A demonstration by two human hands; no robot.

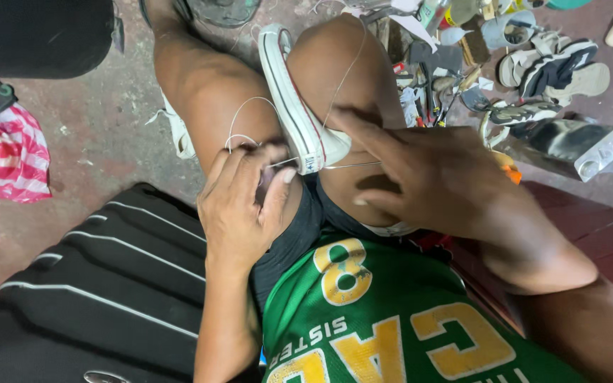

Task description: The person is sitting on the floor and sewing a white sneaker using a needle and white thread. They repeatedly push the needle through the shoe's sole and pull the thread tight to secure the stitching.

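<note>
white sneaker (294, 106) clamped between knees | left hand (239, 206) pinches thread (250, 106) | right hand (427, 177) open

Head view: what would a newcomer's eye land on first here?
The white sneaker wedged sole-up between the person's knees at centre. The left hand pinches a taut thread at its heel while the right hand rests beside it. Upper right, a heap of shoes litters the floor.

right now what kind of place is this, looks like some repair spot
Probably a shoe-repair spot set on a bare concrete floor. A white sneaker is clamped between the knees, with thread at the left hand, while worn shoes and hand tools lie heaped nearby.
</note>
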